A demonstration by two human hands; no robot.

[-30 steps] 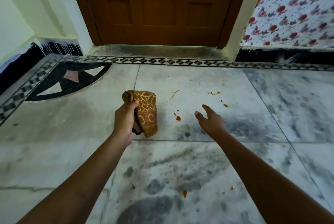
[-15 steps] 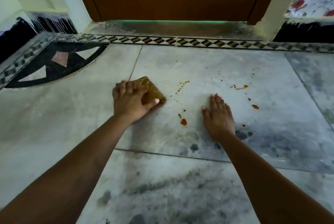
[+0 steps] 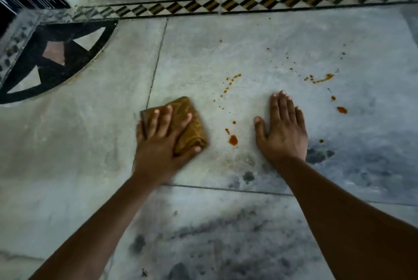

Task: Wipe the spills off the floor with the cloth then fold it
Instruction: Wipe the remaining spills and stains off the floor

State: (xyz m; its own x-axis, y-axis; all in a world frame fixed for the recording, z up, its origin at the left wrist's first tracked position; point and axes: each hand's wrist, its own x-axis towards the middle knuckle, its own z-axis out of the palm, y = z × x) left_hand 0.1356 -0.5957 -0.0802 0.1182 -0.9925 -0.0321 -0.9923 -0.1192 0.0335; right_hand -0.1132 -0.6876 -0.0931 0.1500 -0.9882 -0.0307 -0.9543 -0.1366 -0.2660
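As the head view looks down, the left hand (image 3: 160, 141) presses flat on the cloth (image 3: 192, 121), a folded brown pad with a pale pattern that lies on the floor (image 3: 90, 144) just right of a tile joint. The fingers (image 3: 168, 113) are straight and slightly spread across the pad's top, while the thumb runs along its near edge to the near right corner; nothing is curled round the fabric (the hand's edges are a little blurred). The far and right parts of the cloth show beyond the hand.

The right hand (image 3: 282, 130) rests palm down on bare marble, well apart from the cloth, with its four fingers straight and close together and the thumb held out to the left.

Between the two hands sit the spills (image 3: 233, 140): an orange blob with smaller drops just beyond it, near the cloth's right edge but not touching it. A dotted trail (image 3: 230, 81) runs farther off. Right of the right hand lie a thin streak (image 3: 321, 78) and a larger drop (image 3: 342, 110), with fine specks scattered around them.

Along the far edge of the floor runs a diamond-patterned border (image 3: 226, 4), and a black curved inlay (image 3: 52, 60) fills the far left corner.
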